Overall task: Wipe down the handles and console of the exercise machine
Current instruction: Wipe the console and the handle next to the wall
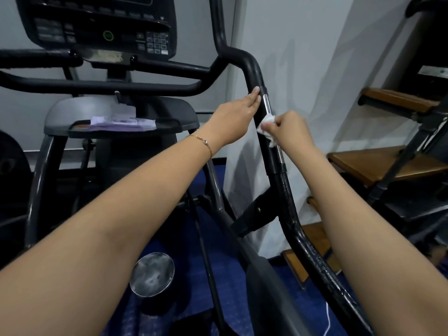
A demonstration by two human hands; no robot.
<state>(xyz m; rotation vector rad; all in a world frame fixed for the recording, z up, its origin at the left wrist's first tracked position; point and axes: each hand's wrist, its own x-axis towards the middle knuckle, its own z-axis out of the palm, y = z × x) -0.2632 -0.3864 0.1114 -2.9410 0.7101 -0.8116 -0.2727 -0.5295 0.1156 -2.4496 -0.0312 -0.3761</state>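
The machine's right handle [278, 166] is a black bar with a silver sensor strip, running from the upper centre down to the lower right. My right hand [291, 129] pinches a crumpled white wipe [266, 124] against the silver strip. My left hand [235, 115] rests with straight fingers on the handle's left side, just above the wipe. The dark console [101, 27] with its keypad and green-ringed button sits at the upper left, above the black front handlebars [101, 86].
A grey shelf [181, 112] under the console holds a purple wipe packet [121, 123]. A white wall lies behind the handle, and wooden stair treads [378, 163] stand at the right. A round metal disc [152, 275] sits low over blue flooring.
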